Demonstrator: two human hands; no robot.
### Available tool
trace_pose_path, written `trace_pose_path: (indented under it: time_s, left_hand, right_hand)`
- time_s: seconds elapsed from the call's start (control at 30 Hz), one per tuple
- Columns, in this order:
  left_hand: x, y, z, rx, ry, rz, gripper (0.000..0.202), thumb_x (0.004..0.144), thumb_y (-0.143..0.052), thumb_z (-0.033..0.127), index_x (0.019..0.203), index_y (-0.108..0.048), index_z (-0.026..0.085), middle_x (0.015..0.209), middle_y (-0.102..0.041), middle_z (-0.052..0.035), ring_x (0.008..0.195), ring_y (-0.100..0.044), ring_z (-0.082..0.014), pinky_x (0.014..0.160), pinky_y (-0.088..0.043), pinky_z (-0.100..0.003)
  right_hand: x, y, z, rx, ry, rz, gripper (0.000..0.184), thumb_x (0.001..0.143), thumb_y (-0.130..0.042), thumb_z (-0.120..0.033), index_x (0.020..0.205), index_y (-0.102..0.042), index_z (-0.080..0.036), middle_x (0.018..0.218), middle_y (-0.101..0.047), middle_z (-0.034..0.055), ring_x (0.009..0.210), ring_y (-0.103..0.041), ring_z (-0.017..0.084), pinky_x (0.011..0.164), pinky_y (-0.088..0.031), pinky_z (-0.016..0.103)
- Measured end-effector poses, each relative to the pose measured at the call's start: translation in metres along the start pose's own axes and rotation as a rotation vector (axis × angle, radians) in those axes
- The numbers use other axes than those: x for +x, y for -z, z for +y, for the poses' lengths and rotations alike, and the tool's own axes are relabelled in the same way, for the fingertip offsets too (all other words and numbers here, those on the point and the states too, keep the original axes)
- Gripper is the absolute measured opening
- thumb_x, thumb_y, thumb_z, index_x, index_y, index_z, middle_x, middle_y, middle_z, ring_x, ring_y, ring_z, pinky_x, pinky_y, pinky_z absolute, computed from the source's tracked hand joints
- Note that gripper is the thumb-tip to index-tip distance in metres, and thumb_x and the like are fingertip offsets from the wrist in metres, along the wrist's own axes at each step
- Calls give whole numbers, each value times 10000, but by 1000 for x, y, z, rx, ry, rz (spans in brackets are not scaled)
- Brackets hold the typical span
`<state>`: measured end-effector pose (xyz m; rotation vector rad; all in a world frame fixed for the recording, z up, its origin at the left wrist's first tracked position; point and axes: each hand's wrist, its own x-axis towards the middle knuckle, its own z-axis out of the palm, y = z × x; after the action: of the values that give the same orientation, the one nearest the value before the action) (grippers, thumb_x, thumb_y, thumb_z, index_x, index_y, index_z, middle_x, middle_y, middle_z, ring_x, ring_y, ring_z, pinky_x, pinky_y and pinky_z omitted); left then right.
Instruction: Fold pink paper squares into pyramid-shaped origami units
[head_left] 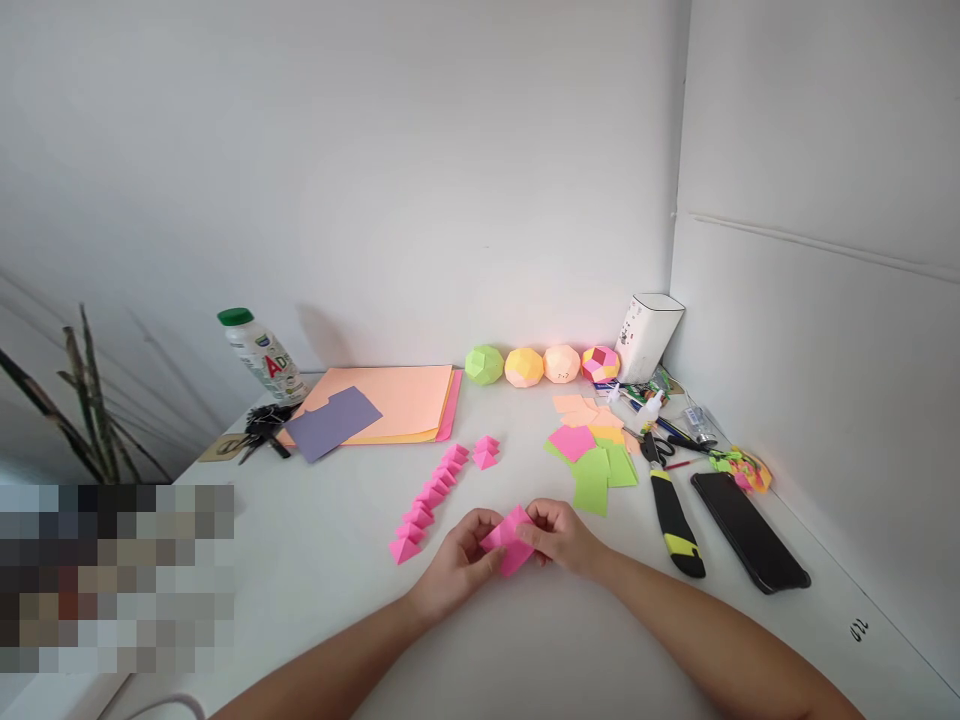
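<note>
Both hands meet over the white table [315, 560] on one pink square of paper [508, 540]. My left hand [459, 560] pinches its left side, fingers closed. My right hand [561, 535] grips its right side, fingers curled. To the left of my hands runs a row of several folded pink paper pieces [429, 500], with two more folded pink pieces [486, 452] just beyond. Loose pink, green and orange paper squares [596, 455] lie to the right of my hands.
Along the wall stand paper balls: green [484, 364], yellow [523, 367], peach [562, 363] and multicoloured [600, 362], beside a white box [646, 335]. A bottle [262, 355], keys [259, 428], paper sheets [375, 402], scissors [649, 447], a yellow-black cutter [675, 520] and a phone [748, 530] lie about.
</note>
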<state>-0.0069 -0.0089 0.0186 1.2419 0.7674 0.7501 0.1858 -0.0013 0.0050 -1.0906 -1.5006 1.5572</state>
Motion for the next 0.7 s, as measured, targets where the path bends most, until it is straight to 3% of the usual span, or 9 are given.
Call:
trace_pose_path:
  time_s: [0.13,0.27,0.4,0.57,0.7]
  left_hand:
    - [0,-3,-3,-70,-5,1,244,820,-616,355,905,-426,226,861,-624,-2,735,-599,-139,626,-446,-256]
    - [1,-1,-12,-35,-74,116,262,814,-619,373,833,-403,227,745,-567,43,653,-553,-111,588,-427,-230]
    - [1,-1,-14,70,-117,171,197,833,-586,368,915,-475,228,820,-569,4,680,-555,-135,603,-457,-262]
    - [0,0,-11,315,-344,141,250,838,-563,293,1082,-600,246,962,-550,-73,943,-542,-227,838,-471,-396]
    - [0,2,-11,357,-318,144,257,837,-545,244,1082,-621,251,887,-549,-59,863,-554,-215,772,-488,-371]
  right_hand:
    - [-1,-1,3,-108,-29,-28,311,796,-597,-439,676,-503,-168,537,-491,-43,473,-444,89,456,-351,213]
    - [-1,-2,3,-120,-23,-17,301,735,-669,-415,681,-499,-173,566,-433,-54,505,-383,84,459,-295,205]
    - [-1,-4,3,-109,-16,-16,294,758,-639,-417,680,-495,-173,549,-416,-56,492,-347,83,448,-267,210]
    - [-1,-4,3,-119,2,-27,292,749,-637,-378,629,-465,-175,539,-369,-60,492,-319,79,439,-244,209]
    - [0,-4,3,-82,0,-18,299,729,-658,-382,626,-469,-174,534,-371,-63,487,-319,75,437,-246,208]
